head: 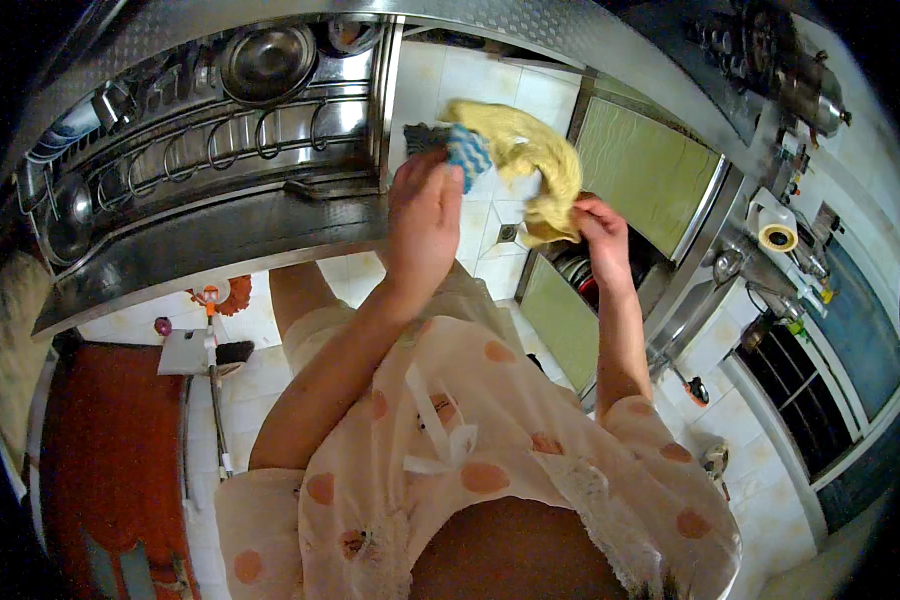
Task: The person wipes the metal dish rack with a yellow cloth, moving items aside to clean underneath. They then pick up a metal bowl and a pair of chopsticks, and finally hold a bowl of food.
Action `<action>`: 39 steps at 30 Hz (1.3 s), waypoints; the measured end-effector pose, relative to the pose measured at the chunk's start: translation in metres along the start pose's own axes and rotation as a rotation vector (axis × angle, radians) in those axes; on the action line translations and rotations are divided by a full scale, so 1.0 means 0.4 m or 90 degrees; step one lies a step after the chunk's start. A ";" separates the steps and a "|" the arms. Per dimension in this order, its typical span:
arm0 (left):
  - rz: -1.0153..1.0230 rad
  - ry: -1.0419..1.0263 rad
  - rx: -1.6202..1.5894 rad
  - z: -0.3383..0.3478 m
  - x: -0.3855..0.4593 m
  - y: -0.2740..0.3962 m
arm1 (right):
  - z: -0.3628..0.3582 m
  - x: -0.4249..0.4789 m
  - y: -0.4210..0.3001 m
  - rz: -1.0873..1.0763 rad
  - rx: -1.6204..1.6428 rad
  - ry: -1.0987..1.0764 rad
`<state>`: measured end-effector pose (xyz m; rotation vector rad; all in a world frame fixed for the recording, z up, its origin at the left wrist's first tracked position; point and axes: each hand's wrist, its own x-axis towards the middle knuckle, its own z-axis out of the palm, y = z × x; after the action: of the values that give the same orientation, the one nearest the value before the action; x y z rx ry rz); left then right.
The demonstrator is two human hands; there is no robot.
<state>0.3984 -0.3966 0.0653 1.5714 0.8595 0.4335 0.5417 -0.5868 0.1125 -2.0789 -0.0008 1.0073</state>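
Note:
My left hand (424, 217) is closed on a small blue-and-white striped cloth or scrubbing pad (471, 154), which sticks out past the fingertips. A dark grey piece (424, 137) shows just beyond those fingers; I cannot tell whether it is held too. My right hand (604, 232) pinches one end of a crumpled yellow cloth (544, 146). The cloth hangs in an arc above the tiled floor, slightly blurred. Its far end comes close to the striped piece, and whether they touch is unclear.
On the left, a pulled-out steel drawer (217, 225) holds a wire rack, a round steel dish (268, 64) and glasses. Green cabinet doors (641, 176) stand at right, one ajar beside stacked dishes. A floor drain (507, 233) lies below. A dustpan (182, 351) and broom are behind left.

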 end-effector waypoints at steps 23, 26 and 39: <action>-0.243 0.126 0.017 -0.496 -0.364 0.018 | 0.189 0.097 -0.095 -0.016 -0.024 -0.095; -0.292 0.124 0.040 -0.494 -0.394 -0.013 | 0.197 0.101 -0.104 -0.106 -0.113 -0.119; -0.177 0.155 0.146 -0.495 -0.369 -0.071 | 0.139 0.077 -0.088 -0.304 -0.654 -0.002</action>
<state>0.1547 -0.3697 0.1062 1.5957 1.3353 0.3373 0.5374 -0.5165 0.0960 -2.7441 -1.1753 0.7597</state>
